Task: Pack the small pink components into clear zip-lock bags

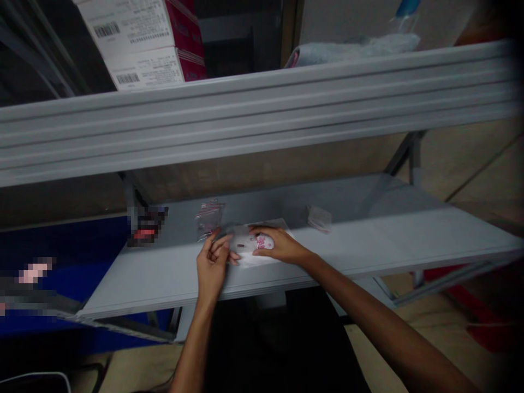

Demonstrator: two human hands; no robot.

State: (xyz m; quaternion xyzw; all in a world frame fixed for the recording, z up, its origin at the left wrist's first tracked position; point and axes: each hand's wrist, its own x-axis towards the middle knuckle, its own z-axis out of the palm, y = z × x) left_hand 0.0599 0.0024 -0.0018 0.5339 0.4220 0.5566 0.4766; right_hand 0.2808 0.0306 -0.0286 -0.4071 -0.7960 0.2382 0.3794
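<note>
My right hand [282,245] curves around a small white rounded object with a pink flower pattern [264,242], thumb on the near side and fingers on the far side. Beneath it lies a pale, glossy sheet or flat bag [249,259] on the white table [360,240]. At the left edge of that sheet is my left hand [215,255], its fingers loosely bent and apart with no object clearly in them. A small dark mark shows on the sheet between both hands. Clear plastic bags [209,217] lie just beyond my left hand.
A small whitish packet [319,218] lies to the right on the table. A thick grey ledge [262,114] crosses above the far side, carrying white and red boxes [139,49] and a plastic-wrapped item [352,50]. Far left, another person's hand [36,270] appears blurred.
</note>
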